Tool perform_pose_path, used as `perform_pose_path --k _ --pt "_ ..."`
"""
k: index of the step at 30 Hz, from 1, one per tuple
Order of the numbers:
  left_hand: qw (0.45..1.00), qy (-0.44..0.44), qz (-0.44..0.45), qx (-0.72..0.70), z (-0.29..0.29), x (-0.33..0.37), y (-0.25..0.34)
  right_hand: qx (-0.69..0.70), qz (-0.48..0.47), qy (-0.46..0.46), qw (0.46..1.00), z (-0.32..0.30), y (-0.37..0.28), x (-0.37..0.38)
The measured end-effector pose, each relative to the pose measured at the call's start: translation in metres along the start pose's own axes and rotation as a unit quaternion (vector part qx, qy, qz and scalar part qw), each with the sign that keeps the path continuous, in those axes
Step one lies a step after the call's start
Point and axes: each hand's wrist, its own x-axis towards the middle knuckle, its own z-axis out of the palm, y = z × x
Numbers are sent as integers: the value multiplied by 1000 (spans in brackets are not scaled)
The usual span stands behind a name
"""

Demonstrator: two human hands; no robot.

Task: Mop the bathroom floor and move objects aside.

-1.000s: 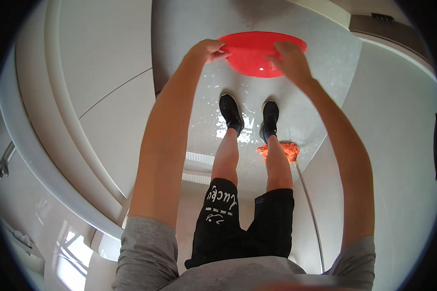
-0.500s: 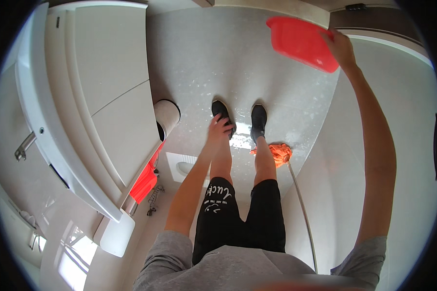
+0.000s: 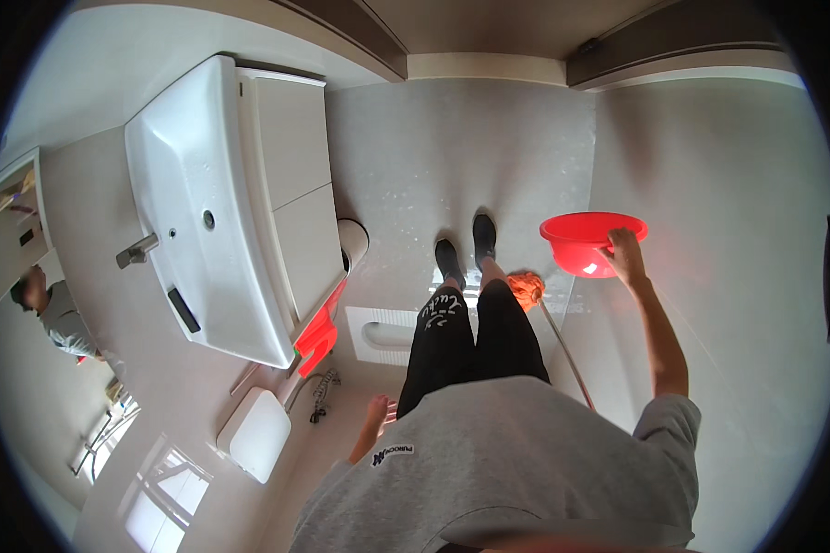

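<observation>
My right hand (image 3: 625,256) grips the rim of a red plastic basin (image 3: 572,241), held out to my right by the wall. The basin is tilted so that part of its inside shows; I see nothing in it. My left hand (image 3: 380,411) hangs beside my left thigh, partly hidden by my shirt, its visible fingers apart and nothing seen in them. Beside my right leg is a mop with an orange head (image 3: 527,289) on the floor and a thin metal handle (image 3: 568,361) running back toward me. Neither hand touches it.
A white washbasin (image 3: 189,166) with a metal tap (image 3: 140,251) tops a cabinet (image 3: 290,138) on the left. A bin (image 3: 352,241), a red plastic item (image 3: 317,339) and a squat toilet (image 3: 364,319) lie below it. A white cistern (image 3: 254,435) hangs nearby. The wet-spotted floor meets a door sill (image 3: 489,67) ahead.
My right hand has brought the basin nearer to me and lower in view. My left hand has drawn back from in front of my legs to my side. I now stand more upright.
</observation>
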Motion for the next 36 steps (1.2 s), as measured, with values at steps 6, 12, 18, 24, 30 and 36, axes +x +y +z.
perform_pose_path --k 6,12,18,24,30,36 --pt "914 40 358 187 41 18 -26 55 35 41 997 -27 -61 -24" --pt "969 43 83 -229 62 -19 62 127 31 101 986 -46 -159 7" --pt "945 50 195 -257 58 -20 117 185 -30 128 974 -80 -277 35" --pt "927 59 227 -294 42 21 139 255 -82 103 958 -141 -396 49" --pt "914 8 197 -355 25 22 128 239 -187 76 950 -186 -500 63" --pt "859 -39 403 -313 -32 -99 216 96 -416 58 903 -198 -574 98"
